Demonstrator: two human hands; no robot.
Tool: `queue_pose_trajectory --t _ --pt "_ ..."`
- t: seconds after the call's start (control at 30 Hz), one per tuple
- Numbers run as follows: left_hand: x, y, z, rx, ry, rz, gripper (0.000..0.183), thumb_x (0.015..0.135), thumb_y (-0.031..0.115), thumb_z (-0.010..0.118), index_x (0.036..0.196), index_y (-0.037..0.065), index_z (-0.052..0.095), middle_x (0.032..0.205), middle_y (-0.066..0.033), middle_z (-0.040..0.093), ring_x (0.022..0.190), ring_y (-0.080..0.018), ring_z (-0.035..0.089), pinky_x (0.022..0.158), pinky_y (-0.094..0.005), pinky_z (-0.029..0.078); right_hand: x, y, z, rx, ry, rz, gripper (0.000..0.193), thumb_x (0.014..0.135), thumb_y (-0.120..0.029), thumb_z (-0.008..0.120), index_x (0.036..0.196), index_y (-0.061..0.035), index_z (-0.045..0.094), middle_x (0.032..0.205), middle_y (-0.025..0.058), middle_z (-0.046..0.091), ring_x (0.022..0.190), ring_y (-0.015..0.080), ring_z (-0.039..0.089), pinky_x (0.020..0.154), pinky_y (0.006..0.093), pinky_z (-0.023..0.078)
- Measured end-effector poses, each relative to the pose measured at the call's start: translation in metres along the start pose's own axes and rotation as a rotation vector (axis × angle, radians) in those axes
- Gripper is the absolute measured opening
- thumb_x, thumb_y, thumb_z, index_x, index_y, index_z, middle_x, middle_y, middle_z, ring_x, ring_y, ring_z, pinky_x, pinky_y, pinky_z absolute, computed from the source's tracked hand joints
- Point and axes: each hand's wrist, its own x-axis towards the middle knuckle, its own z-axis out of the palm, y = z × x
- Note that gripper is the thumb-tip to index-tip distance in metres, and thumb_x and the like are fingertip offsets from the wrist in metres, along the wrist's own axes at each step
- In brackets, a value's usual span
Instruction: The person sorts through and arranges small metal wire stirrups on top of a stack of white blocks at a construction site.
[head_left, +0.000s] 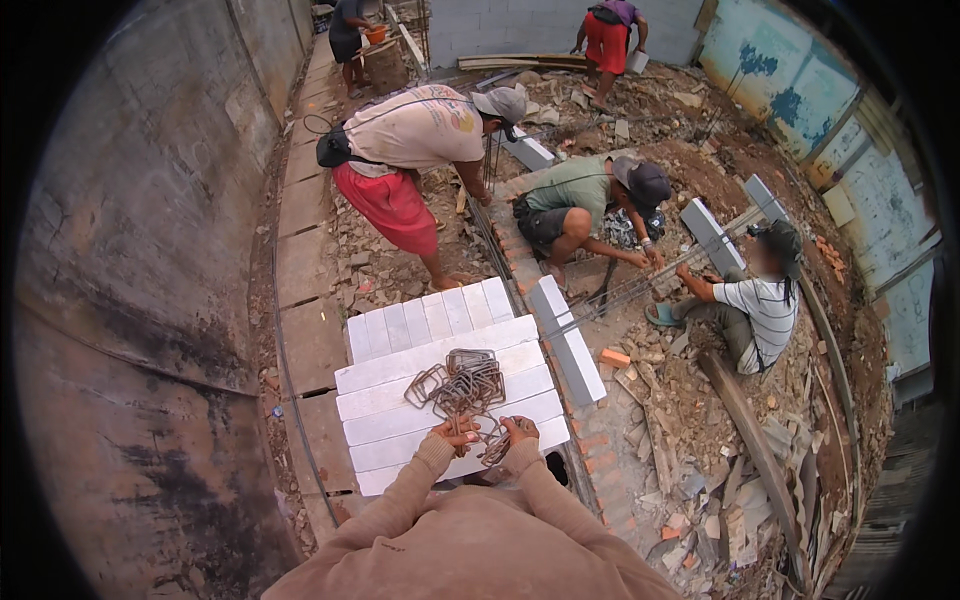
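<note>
My left hand (456, 434) is closed on bent steel rebar stirrups at the near edge of a heap. To its right, my right hand (518, 430) grips a rebar stirrup (495, 446) that hangs between the two hands. The heap of rusty, square-bent stirrups (468, 378) lies tangled on a stack of long white lightweight blocks (390, 430). Both hands are just above the blocks' near side. How many stirrups each hand has cannot be made out.
More white blocks (430, 318) lie beyond the stack. Right of it, a block (566, 340) props a rebar cage (640, 290). Two co-workers (575, 200) (765, 305) crouch by the cage; another (410, 135) bends over. Rubble and a timber beam (755, 450) lie right; a concrete wall (150, 200) rises left.
</note>
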Motion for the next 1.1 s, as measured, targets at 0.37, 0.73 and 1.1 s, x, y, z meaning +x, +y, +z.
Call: queue_pose_trajectory --t 0.37,0.73,1.1 --pt "0.028 -0.019 -0.016 0.540 0.104 -0.017 0.054 0.070 0.013 0.079 0.114 -0.002 0.051 0.075 -0.0013 0.060 0.067 -0.0094 0.055 0.058 -0.0242 0.046 -0.006 0.011 0.002 0.148 -0.371 0.425 0.015 0.074 -0.010 0.070 0.082 -0.0030 0.059 0.071 0.0083 0.061 0.059 0.0217 0.060 0.053 0.0407 0.051" --pt "0.022 -0.043 -0.029 -0.015 0.373 -0.019 0.009 0.088 0.010 0.061 0.087 0.001 0.057 0.067 -0.0057 0.055 0.055 -0.0220 0.059 0.056 -0.0348 0.054 0.042 0.041 -0.022 0.058 -0.170 0.512 0.021 0.076 -0.027 0.062 0.076 -0.0065 0.057 0.061 0.0050 0.053 0.051 0.0174 0.049 0.048 0.0365 0.042" --pt "0.016 -0.001 -0.023 -0.334 0.270 0.010 0.012 0.083 0.011 0.067 0.078 0.006 0.057 0.058 -0.0026 0.052 0.053 -0.0195 0.057 0.057 -0.0351 0.055 0.022 0.015 -0.025 0.343 -0.276 0.543 0.020 0.074 -0.020 0.066 0.081 -0.0071 0.052 0.070 0.0098 0.057 0.053 0.0251 0.055 0.048 0.0446 0.049"
